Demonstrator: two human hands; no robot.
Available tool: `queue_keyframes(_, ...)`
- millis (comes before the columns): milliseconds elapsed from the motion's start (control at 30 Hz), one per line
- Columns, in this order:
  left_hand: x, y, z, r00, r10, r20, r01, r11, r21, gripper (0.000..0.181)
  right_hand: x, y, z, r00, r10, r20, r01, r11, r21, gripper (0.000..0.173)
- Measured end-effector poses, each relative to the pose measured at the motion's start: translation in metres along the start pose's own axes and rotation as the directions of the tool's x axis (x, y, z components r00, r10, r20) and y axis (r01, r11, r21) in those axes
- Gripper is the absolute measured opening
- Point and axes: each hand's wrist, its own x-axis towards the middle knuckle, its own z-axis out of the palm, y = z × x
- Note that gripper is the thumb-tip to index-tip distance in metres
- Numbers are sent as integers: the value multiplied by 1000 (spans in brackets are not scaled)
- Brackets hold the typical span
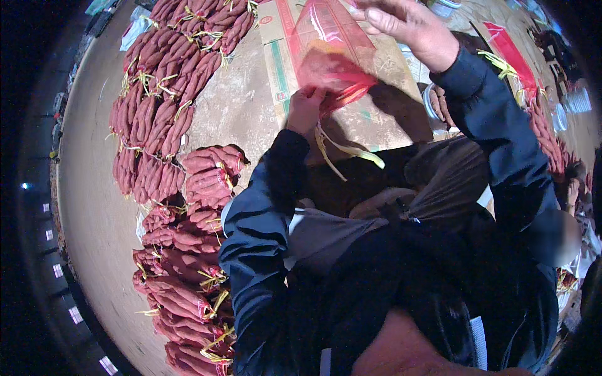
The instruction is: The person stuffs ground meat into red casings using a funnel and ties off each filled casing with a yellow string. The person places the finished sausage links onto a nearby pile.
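Observation:
My left hand (304, 108) pinches the gathered end of a red mesh bag (336, 70). A yellow drawstring (362, 152) hangs loose below that grip. The bag looks thin and see-through, and its far end runs out past the top of the view. Close to its upper right side is my right hand (409, 30), with thumb and fingers apart and no plain hold on anything. Some of its fingers are cut off by the picture's top edge. Beneath the bag lies a flattened cardboard sheet (404, 113) with red and green print.
Mesh bags packed with red sweet potatoes (155, 113) lie in rows at left, more bags (188, 301) below. A round container of sweet potatoes (435, 105) stands right of the cardboard. Red mesh (510, 51) and a person (559, 237) are farther right.

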Motion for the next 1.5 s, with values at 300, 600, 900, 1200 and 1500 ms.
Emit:
queue_keyframes(300, -7, 3, -31, 993, -69, 95, 94, 954, -285, 32, -75, 182, 31, 728, 664, 169, -641, 572, 512, 45)
queue_keyframes(600, -6, 16, -37, 991, 17, 136, 29, 944, -329, 32, -54, 222, 25, 521, 849, -87, -481, 376, 792, 37)
queue_keyframes(900, -11, 22, -41, 997, 73, 14, -58, 888, -456, 29, -54, 198, -4, 654, 752, 78, -496, 349, 795, 68)
queue_keyframes(1200, -4, -9, -3, 991, -123, 57, 135, 934, -330, 18, -18, 128, 47, 848, 515, -123, -365, 737, 568, 15)
queue_keyframes(1500, -1, -6, -10, 986, -70, 154, 107, 963, -246, 25, -15, 73, 48, 886, 278, 371, -389, 881, 269, 13)
